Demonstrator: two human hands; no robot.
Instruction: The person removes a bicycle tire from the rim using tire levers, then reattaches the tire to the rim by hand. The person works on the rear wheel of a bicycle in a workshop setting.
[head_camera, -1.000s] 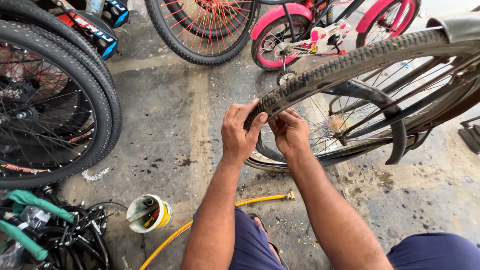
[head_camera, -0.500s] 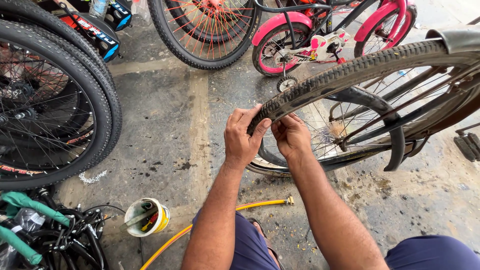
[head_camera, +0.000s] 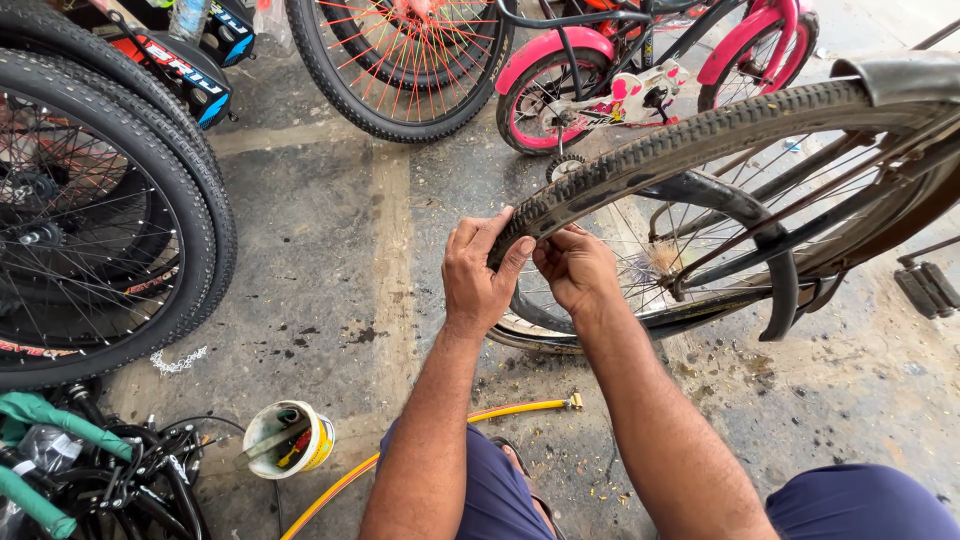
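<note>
A worn black bicycle tyre (head_camera: 700, 135) arches across the right half of the view on a spoked wheel. My left hand (head_camera: 478, 272) wraps over the tyre's near end, thumb on the tread. Beside it, my right hand (head_camera: 577, 267) pinches the tyre's edge close to the rim (head_camera: 690, 312). The two hands almost touch. A black mudguard (head_camera: 900, 75) covers the tyre's upper right, and a loose black curved strip (head_camera: 770, 250) hangs inside the wheel.
Two large black bicycle wheels (head_camera: 110, 210) stand at left. A wheel with orange spokes (head_camera: 400, 60) and a small pink bicycle (head_camera: 620, 70) sit at the back. A small pot of tools (head_camera: 288, 440), a yellow hose (head_camera: 500, 412) and a tangle of cables (head_camera: 120, 480) lie on the stained concrete floor.
Both hands have stayed on the same spot of the tyre. My left fingers have curled a little further over the tread. The view has shifted slightly.
</note>
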